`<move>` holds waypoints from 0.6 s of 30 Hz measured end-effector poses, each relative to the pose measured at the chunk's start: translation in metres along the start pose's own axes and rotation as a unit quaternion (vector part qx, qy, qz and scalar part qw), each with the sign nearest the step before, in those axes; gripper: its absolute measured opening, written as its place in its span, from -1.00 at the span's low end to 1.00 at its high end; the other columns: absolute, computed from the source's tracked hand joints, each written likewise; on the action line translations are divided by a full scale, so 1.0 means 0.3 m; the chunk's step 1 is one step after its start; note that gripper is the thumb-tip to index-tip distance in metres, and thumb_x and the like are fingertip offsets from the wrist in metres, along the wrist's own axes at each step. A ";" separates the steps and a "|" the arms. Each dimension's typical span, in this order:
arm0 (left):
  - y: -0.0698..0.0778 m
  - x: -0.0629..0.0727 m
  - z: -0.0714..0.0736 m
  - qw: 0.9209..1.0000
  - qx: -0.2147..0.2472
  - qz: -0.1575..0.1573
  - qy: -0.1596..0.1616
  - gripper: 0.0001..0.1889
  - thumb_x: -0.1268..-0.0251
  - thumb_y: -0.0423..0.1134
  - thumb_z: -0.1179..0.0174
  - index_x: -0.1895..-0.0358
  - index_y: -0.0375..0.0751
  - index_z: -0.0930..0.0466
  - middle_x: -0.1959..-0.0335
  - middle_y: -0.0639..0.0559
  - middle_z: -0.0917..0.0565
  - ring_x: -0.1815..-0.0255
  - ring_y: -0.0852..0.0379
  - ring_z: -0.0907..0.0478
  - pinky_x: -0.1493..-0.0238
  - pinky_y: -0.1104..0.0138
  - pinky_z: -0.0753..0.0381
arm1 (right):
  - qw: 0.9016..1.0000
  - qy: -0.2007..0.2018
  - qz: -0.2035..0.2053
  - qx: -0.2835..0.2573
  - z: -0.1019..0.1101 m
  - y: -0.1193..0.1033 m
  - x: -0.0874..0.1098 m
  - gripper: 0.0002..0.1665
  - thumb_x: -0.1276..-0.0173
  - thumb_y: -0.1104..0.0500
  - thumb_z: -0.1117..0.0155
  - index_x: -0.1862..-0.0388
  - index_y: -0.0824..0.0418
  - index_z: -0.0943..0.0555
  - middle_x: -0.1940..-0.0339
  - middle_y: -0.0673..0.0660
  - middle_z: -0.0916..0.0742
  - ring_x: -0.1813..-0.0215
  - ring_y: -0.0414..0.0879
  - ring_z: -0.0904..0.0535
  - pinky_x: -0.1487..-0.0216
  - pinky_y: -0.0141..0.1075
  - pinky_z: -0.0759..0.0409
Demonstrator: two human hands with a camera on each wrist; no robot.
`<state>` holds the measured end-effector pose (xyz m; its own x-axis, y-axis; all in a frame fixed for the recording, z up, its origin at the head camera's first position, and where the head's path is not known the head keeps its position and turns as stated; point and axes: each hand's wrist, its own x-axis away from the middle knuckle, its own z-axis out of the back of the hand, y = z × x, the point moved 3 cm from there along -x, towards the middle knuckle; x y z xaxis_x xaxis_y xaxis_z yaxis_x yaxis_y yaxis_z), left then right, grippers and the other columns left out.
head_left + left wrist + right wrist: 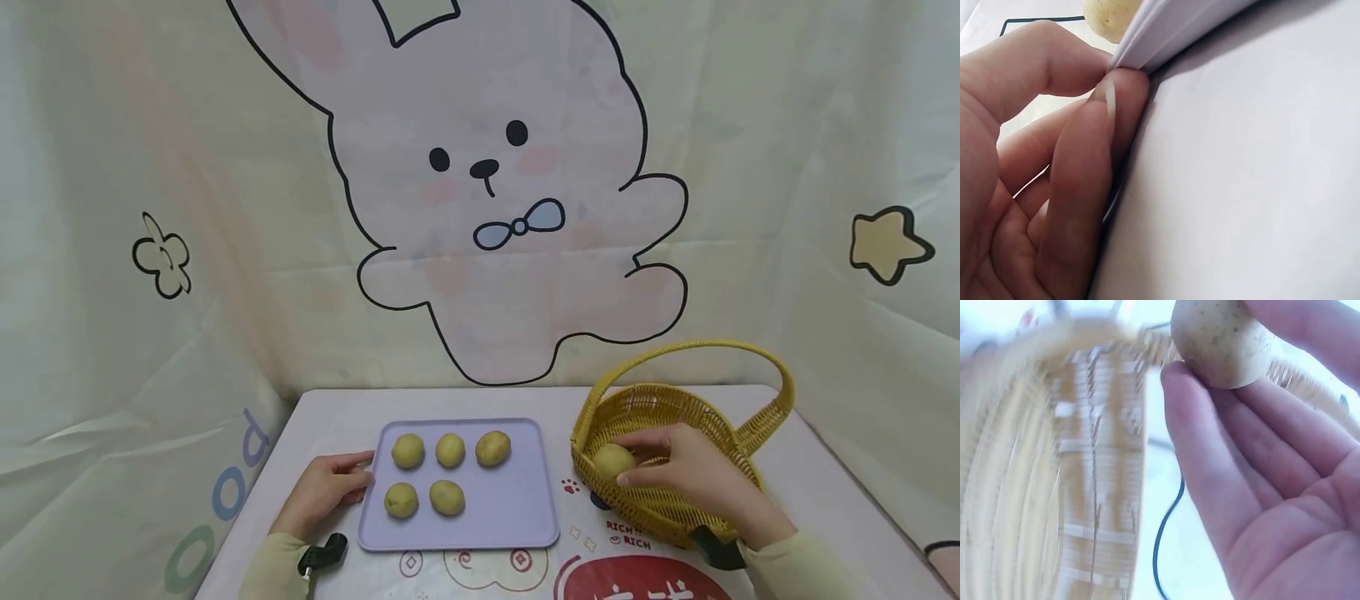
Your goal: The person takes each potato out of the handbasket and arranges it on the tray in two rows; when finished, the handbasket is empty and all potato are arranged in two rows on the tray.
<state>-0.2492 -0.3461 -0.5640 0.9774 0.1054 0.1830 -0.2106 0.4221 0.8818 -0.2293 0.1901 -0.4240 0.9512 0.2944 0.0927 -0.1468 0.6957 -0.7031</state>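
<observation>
My right hand [686, 471] holds a small yellow-brown potato [613, 461] between thumb and fingers, over the woven yellow basket [652, 400]. In the right wrist view the potato [1219, 344] sits at the fingertips, with the blurred basket wall [1100, 475] to its left. At the left side of a pale lilac tray [517, 508], my left hand [322, 492] pinches the rim. The left wrist view shows those fingers [1085, 144] against the tray's edge [1147, 37]. Several potatoes [447, 497] lie on the tray in two rows, three at the back.
The basket's tall arched handle [705, 343] rises over its far side. A white table cover [337, 417] with printed red lettering lies beneath. Behind stands a cloth backdrop [487, 275] with a cartoon animal. Each wrist wears a dark strap [326, 554].
</observation>
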 end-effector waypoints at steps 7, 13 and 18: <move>-0.001 0.000 0.010 1.000 0.000 -0.005 0.002 -0.48 -0.23 -0.23 -0.52 -0.30 -0.13 -0.77 0.41 0.09 -0.65 0.41 0.19 -0.60 0.33 0.42 -0.59 | 0.995 -0.017 0.038 -0.087 -0.169 -0.086 -0.053 -0.40 -0.20 -0.03 -0.71 -0.22 0.10 -0.81 -0.02 0.06 -0.86 -0.03 -0.09 -0.77 0.07 -0.36 -0.72; 0.004 0.000 0.012 1.000 -0.004 -0.003 0.002 -0.49 -0.22 -0.21 -0.52 -0.28 -0.11 -0.78 0.43 0.10 -0.69 0.41 0.19 -0.61 0.33 0.42 -0.59 | 0.992 -0.021 0.081 -0.095 -0.324 -0.123 -0.137 -0.37 -0.17 0.02 -0.72 -0.21 0.21 -0.80 0.01 0.10 -0.88 0.03 -0.11 -0.81 0.06 -0.42 -0.71; 0.008 0.000 0.009 1.000 0.003 -0.010 0.001 -0.49 -0.21 -0.23 -0.52 -0.27 -0.11 -0.79 0.44 0.10 -0.67 0.43 0.20 -0.60 0.36 0.43 -0.57 | 0.992 -0.012 0.074 -0.106 -0.413 -0.137 -0.198 -0.39 -0.15 0.06 -0.73 -0.18 0.21 -0.81 0.05 0.09 -0.88 0.06 -0.11 -0.80 0.08 -0.39 -0.74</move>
<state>-0.2496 -0.3476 -0.5608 0.9812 0.0988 0.1655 -0.1919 0.4179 0.8880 -0.2459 0.0628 -0.4879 0.9165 0.4000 -0.0072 -0.2211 0.4914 -0.8424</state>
